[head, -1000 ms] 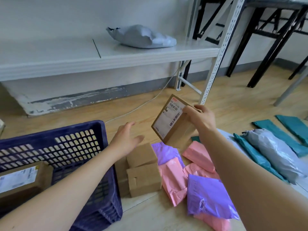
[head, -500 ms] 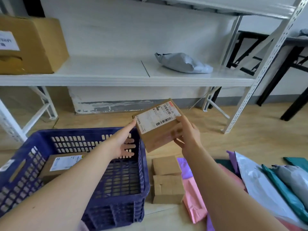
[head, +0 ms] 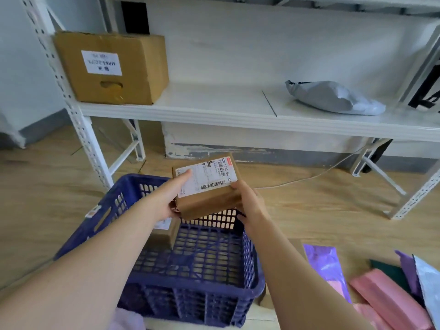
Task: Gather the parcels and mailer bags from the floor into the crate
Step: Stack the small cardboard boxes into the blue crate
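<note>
Hovering above the far rim of the dark blue perforated plastic crate (head: 190, 303): a small brown cardboard parcel (head: 209, 201) with a white barcode label facing up, tilting slightly toward the camera. Being gripped from both ends. Left hand (head: 169, 201) clamping the parcel's left end, thumb lying across the label's corner, fingers curling underneath. Right hand (head: 250, 206) pressing against the right end, thumb touching the label's near right corner, fingers wrapping below out of sight.

Lying inside the crate, under the left hand and against the left wall: a second brown cardboard parcel (head: 164, 236), white label partly showing, mostly hiding behind the left wrist. Showing through the crate's open grid floor: pale wooden floor (head: 333, 210).

Sitting on the floor to the right of the crate, well apart from the held parcel: a shiny purple plastic mailer bag (head: 326, 265), nearest the crate; beyond it, pink plastic mailer bags (head: 385, 298), a dark green mailer (head: 390, 270), and the edge of a silver-white mailer (head: 428, 284) getting cut off by the frame.

Standing behind the crate: a white metal shelving rack (head: 190, 110). Resting on its shelf, left of the crate's line: a large brown cardboard carton (head: 112, 67) bearing an upside-down white label. Lying further right on the same shelf: a crumpled grey plastic mailer bag (head: 333, 98). Trailing along the floor beneath the shelf: a thin white cable (head: 309, 178).
</note>
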Available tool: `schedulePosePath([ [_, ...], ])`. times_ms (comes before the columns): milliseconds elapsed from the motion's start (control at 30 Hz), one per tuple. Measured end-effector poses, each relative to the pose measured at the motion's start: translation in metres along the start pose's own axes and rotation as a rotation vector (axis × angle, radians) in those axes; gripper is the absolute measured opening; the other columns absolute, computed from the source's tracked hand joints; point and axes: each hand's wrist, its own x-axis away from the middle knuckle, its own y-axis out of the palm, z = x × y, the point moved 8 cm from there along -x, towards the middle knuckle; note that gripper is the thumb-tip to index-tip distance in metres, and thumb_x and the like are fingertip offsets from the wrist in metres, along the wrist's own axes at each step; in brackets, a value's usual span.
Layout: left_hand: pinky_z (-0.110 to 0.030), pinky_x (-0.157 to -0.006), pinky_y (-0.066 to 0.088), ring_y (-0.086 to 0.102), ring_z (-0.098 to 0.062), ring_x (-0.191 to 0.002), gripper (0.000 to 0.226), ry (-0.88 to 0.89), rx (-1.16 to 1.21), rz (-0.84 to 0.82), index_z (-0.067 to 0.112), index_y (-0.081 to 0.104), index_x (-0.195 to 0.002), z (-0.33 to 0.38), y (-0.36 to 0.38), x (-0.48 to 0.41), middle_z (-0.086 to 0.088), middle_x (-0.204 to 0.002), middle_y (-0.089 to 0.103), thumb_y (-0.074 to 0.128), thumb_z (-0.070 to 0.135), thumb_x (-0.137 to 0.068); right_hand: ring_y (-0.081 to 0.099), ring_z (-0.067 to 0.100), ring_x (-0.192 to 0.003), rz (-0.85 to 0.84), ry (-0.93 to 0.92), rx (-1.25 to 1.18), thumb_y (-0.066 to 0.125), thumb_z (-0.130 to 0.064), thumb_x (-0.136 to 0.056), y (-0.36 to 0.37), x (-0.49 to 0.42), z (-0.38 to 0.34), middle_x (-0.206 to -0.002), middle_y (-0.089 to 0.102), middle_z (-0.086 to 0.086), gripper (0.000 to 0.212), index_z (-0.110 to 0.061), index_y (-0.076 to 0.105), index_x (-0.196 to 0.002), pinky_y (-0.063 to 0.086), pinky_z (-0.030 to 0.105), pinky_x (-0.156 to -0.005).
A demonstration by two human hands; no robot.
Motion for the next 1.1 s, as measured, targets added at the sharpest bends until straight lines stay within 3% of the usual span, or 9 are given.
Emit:
schedulePosePath([
  [200, -0.034, -0.064, 0.049, 0.063, -0.021, -0.089, 0.037, -0.065, 0.029, 0.163, 0.021, 0.063, -0.111, -0.018, -0.076, -0.02, -0.006, -0.1, 0.07, 0.055, 0.05, -0.089, 0.046, 0.02, -0.112, -0.168, 0.026, 0.175, 0.066, -0.032, -0.077, 0.065, -0.014, 0.026, -0.128, 0.047, 0.002, 0.065, -0.025, 0.042, -0.137, 0.037, 0.036, -0.093],
  [333, -0.033, -0.07, 0.05, 0.065, -0.021, -0.084, 0.025, -0.069, -0.002, 0.181, 0.021, 0.066, -0.1, -0.024, -0.108, -0.031, -0.005, -0.089, 0.071, 0.058, 0.042, -0.09, 0.048, 0.021, -0.114, -0.235, 0.081, 0.266, 0.067, -0.03, -0.077, 0.09, -0.021, 0.048, -0.132, 0.047, 0.002, 0.07, -0.028, 0.038, -0.14, 0.04, 0.038, -0.1],
  [467, -0.034, -0.077, 0.051, 0.066, -0.024, -0.09, 0.023, -0.081, 0.004, 0.205, 0.018, 0.066, -0.101, -0.026, -0.131, -0.038, -0.009, -0.098, 0.07, 0.058, 0.036, -0.091, 0.049, 0.024, -0.116, -0.286, 0.117, 0.329, 0.07, -0.033, -0.068, 0.118, -0.034, 0.068, -0.132, 0.049, 0.003, 0.074, -0.029, 0.043, -0.136, 0.041, 0.042, -0.1],
  [633, -0.045, -0.104, 0.042, 0.061, -0.027, -0.111, 0.052, -0.106, -0.106, 0.288, 0.016, 0.063, -0.117, -0.053, -0.169, -0.069, -0.009, -0.119, 0.066, 0.07, 0.045, -0.074, 0.053, 0.024, -0.11, -0.376, 0.273, 0.338, 0.069, -0.025, -0.078, 0.148, -0.052, 0.107, -0.125, 0.052, 0.005, 0.055, -0.023, 0.043, -0.127, 0.047, 0.037, -0.089],
  [733, -0.037, -0.1, 0.046, 0.062, -0.026, -0.108, 0.039, -0.108, -0.208, 0.315, 0.014, 0.059, -0.124, -0.065, -0.174, -0.077, -0.008, -0.12, 0.065, 0.059, 0.033, -0.09, 0.055, 0.025, -0.107, -0.385, 0.363, 0.413, 0.07, -0.029, -0.076, 0.16, -0.064, 0.136, -0.123, 0.052, 0.007, 0.062, -0.025, 0.041, -0.131, 0.05, 0.039, -0.088],
  [833, -0.033, -0.099, 0.042, 0.053, -0.025, -0.12, 0.045, -0.139, -0.371, 0.387, 0.016, 0.05, -0.134, -0.083, -0.187, -0.089, -0.006, -0.132, 0.056, 0.055, 0.034, -0.092, 0.058, 0.026, -0.106, -0.424, 0.465, 0.511, 0.071, -0.037, -0.068, 0.175, -0.071, 0.168, -0.124, 0.055, 0.011, 0.073, -0.021, 0.04, -0.133, 0.05, 0.034, -0.078],
  [967, -0.034, -0.108, 0.035, 0.042, -0.027, -0.132, 0.056, -0.206, -0.41, 0.406, 0.009, 0.04, -0.141, -0.115, -0.199, -0.102, -0.01, -0.146, 0.041, 0.058, 0.029, -0.091, 0.057, 0.025, -0.092, -0.483, 0.598, 0.54, 0.067, -0.037, -0.075, 0.186, -0.072, 0.206, -0.112, 0.057, 0.012, 0.058, -0.016, 0.045, -0.124, 0.049, 0.035, -0.08],
  [1100, -0.033, -0.1, 0.043, 0.053, -0.028, -0.121, 0.049, -0.307, -0.349, 0.429, 0.006, 0.048, -0.136, -0.151, -0.212, -0.122, -0.013, -0.137, 0.051, 0.06, 0.021, -0.09, 0.055, 0.027, -0.092, -0.517, 0.699, 0.559, 0.065, -0.034, -0.079, 0.196, -0.082, 0.241, -0.115, 0.054, 0.015, 0.056, -0.012, 0.044, -0.126, 0.049, 0.032, -0.065],
])
